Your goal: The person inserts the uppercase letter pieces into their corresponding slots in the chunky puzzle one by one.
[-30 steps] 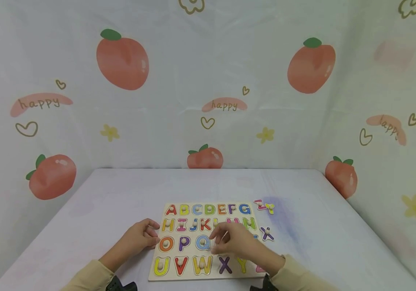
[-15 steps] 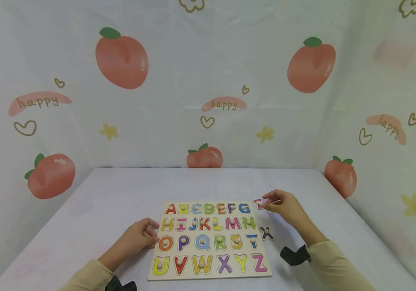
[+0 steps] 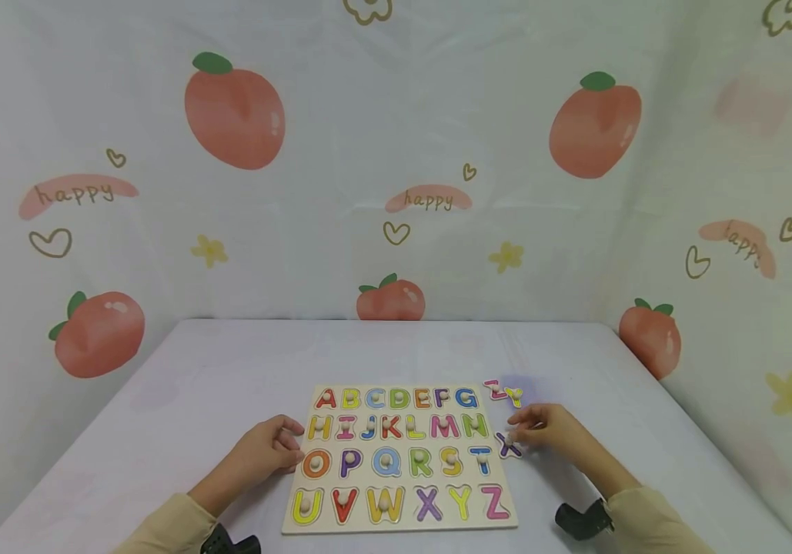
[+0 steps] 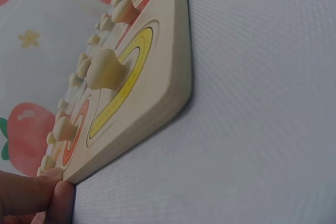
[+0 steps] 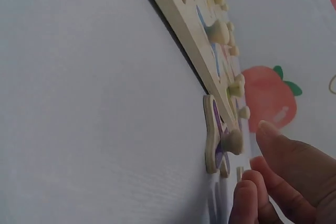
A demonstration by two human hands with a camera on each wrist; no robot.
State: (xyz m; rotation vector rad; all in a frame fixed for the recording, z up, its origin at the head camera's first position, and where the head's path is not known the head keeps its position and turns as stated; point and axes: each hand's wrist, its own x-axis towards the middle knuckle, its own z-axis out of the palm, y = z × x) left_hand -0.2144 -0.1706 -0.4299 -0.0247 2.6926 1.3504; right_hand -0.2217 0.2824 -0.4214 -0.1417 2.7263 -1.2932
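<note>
A wooden alphabet puzzle board (image 3: 361, 519) lies flat, with knobbed letters in most of its slots. Its X (image 3: 428, 503), Y and Z slots show printed letters without knobs. Beside the right edge lies a loose purple X piece (image 3: 509, 445), its knob (image 5: 232, 141) facing up. My right hand (image 3: 551, 431) is close by, thumb and fingers apart near that knob. In the left wrist view, the thumb (image 4: 31, 190) of my left hand (image 3: 264, 448) touches the board's edge near the O, with another fingertip just below it.
A loose pink Z piece (image 3: 495, 390) and a yellow Y piece (image 3: 514, 397) lie off the board's upper right corner. White cloth covers the table (image 3: 229, 362), and a fruit-print curtain (image 3: 326, 231) hangs behind it.
My right hand moved from above the board to the Z and Y pieces, then back down toward the X piece. The left hand stays at the board's edge.
</note>
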